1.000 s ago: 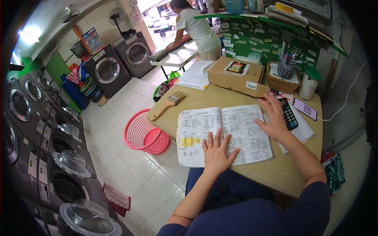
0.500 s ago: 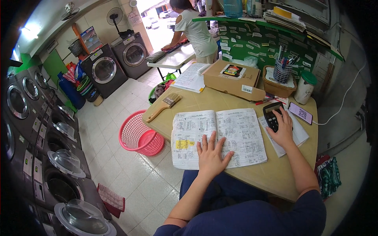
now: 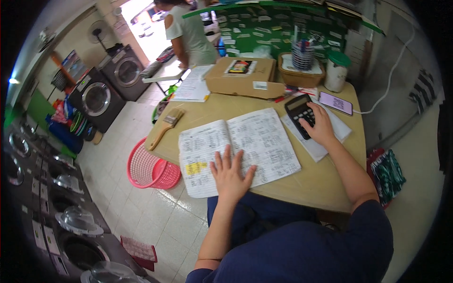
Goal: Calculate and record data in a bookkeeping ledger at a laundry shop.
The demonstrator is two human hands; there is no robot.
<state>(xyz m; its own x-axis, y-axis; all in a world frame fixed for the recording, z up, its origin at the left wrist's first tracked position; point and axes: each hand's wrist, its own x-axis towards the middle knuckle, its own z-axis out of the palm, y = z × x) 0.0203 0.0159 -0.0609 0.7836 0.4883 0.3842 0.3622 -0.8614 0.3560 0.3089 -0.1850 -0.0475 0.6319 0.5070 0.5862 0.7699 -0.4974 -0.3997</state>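
An open notebook (image 3: 257, 141) full of handwriting, with a yellow highlighted patch on its left page, lies on the table in front of me. My left hand (image 3: 231, 175) rests flat across its lower middle, fingers spread. To the right, my right hand (image 3: 322, 126) hovers over or touches the keys of a black calculator (image 3: 296, 107), thumb and fingers apart; exact contact is hard to make out. Beneath the calculator are loose white sheets (image 3: 339, 133). A phone (image 3: 336, 103) with a code on its lit screen lies just beyond my right hand.
A brush (image 3: 167, 127) lies at the table's left. Behind the notebook are a cardboard box (image 3: 243, 78), a pen holder (image 3: 303, 55) in a basket and a green-lidded jar (image 3: 336, 71). A pink basket (image 3: 152, 165) stands on the floor; washers (image 3: 80, 217) line the left. Another person (image 3: 191, 37) stands beyond.
My view has turned, shifting the scene leftward. The notebook now lies more slanted, with my left hand still on it. My right hand's thumb has moved in over the calculator keys.
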